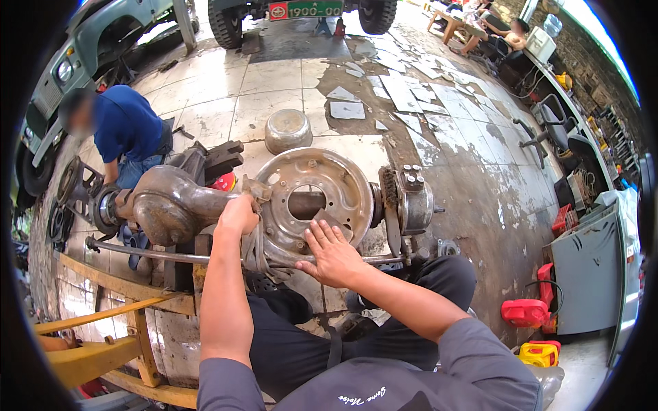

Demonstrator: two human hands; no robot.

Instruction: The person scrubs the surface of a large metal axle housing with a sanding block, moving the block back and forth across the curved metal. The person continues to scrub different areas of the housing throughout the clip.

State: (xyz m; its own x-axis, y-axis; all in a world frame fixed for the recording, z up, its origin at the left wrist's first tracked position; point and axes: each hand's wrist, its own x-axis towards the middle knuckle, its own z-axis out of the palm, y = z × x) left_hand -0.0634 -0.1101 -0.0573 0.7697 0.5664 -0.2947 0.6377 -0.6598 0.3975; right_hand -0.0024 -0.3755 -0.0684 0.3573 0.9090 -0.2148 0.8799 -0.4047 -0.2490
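Note:
A round metal brake backing plate (274, 171) with a large centre hole stands tilted in front of me. At its left rim, my left hand (238, 216) is closed around the edge, its fingertips partly hidden. A grey rag (255, 250) hangs below that hand, against the plate. My right hand (334, 257) lies flat on the plate's lower right face, fingers stretched out. Under its fingertips is a dark brown square piece (332, 223) that looks like sandpaper. Right of the plate, a wire brush (391, 212) rests upright against a metal hub (415, 205).
A rusty axle housing (171, 205) extends left, with a thin steel rod (144, 252) below. Beyond the plate sits a metal drum (288, 130). A co-worker in blue (127, 130) bends at the left. A yellow frame (137, 342) stands near left; red jerrycans (524, 313) stand right.

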